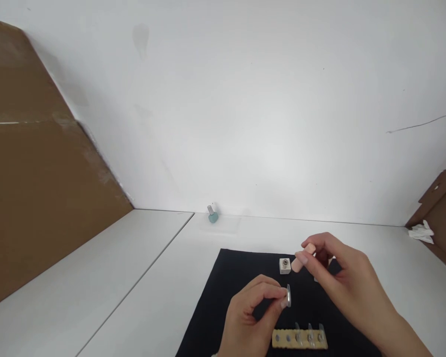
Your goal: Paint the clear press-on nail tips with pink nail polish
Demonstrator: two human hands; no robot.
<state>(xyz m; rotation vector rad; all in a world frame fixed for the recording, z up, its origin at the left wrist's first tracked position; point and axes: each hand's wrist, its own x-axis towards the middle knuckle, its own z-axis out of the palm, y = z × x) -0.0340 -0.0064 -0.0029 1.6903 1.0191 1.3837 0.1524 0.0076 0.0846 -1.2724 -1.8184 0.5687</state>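
Observation:
My left hand point(253, 313) pinches a clear false nail tip point(289, 296) between thumb and fingertips, holding it upright over a black mat point(230, 277). To its upper right, my right hand point(336, 277) grips a small peach-coloured oblong piece point(299, 263) that slants down to the left; its exact kind I cannot make out. Just left of that piece stands a small white cube point(284, 267) with a round metal part on top. Below the hands lies a yellow strip holder point(282, 342) with round dark spots, and several clear tips stand up on its right part.
At the back stands a small teal bottle point(213, 216) with a silver cap, near the white wall point(245, 124). A crumpled white tissue point(420, 231) lies at the far right by a brown cardboard panel. Another brown panel point(40, 188) rises on the left. A seam crosses the white table.

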